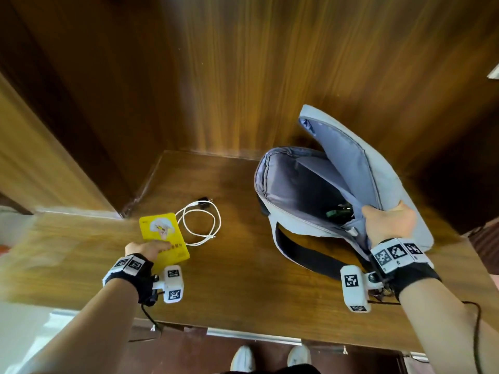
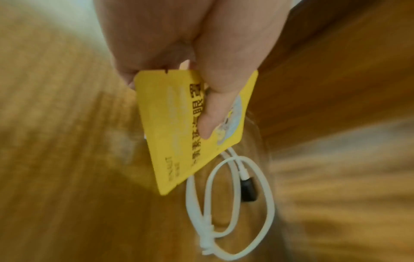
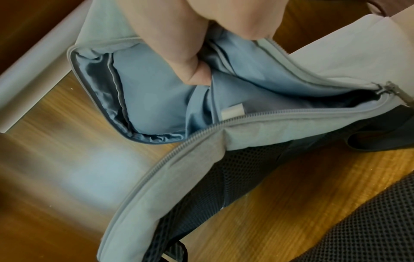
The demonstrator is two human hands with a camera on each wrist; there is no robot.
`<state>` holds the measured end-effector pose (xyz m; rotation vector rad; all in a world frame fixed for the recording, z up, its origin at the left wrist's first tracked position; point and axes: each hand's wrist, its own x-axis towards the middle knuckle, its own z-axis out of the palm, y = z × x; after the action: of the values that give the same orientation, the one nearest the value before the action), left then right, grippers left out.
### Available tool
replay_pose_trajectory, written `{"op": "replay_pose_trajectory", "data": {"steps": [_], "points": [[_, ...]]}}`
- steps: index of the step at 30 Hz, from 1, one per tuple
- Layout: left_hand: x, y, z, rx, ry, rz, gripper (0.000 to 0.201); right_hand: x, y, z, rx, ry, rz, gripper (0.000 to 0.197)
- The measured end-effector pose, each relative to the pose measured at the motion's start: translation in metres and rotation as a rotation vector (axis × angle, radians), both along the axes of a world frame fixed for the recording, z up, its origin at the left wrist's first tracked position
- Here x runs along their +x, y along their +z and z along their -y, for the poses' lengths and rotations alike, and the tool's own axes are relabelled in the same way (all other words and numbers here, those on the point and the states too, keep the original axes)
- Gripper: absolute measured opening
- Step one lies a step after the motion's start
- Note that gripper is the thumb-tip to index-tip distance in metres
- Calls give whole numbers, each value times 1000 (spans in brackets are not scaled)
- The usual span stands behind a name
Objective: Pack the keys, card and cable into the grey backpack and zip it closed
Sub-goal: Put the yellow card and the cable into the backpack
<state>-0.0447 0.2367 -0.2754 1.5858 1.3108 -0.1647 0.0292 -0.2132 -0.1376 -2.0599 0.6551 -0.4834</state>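
Note:
The grey backpack (image 1: 291, 195) lies unzipped on the wooden table, its front flap (image 1: 359, 168) lifted. My right hand (image 1: 388, 222) grips the flap's edge (image 3: 156, 99) and holds it up. Dark keys (image 1: 339, 210) lie inside the bag. My left hand (image 1: 147, 249) pinches the yellow card (image 1: 164, 237) by its near end, thumb (image 2: 215, 106) on top, and the card (image 2: 186, 127) is tilted off the table. The white coiled cable (image 1: 201, 224) with a black plug (image 1: 205, 203) lies just right of the card, also seen as the cable (image 2: 230, 203) below it.
The wooden table (image 1: 232, 279) sits in a corner of wood-panelled walls (image 1: 216, 76). A dark shoulder strap (image 1: 299, 252) trails from the bag toward me. The table's front edge (image 1: 253, 337) is near my shoes (image 1: 244, 359).

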Motion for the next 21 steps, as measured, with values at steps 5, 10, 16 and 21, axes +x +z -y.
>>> {"op": "replay_pose_trajectory", "data": {"steps": [5, 10, 16, 21], "points": [[36, 24, 2, -330, 82, 583, 44, 1, 0, -4, -2, -26, -5, 18], [89, 14, 34, 20, -477, 248, 50, -1, 10, -5, -18, -18, -3, 15], [90, -4, 60, 539, -660, -166, 70, -1, 11, 6, -12, -11, 10, 19], [100, -13, 44, 384, -695, -196, 84, -3, 12, 4, -15, -2, 24, 19]]}}
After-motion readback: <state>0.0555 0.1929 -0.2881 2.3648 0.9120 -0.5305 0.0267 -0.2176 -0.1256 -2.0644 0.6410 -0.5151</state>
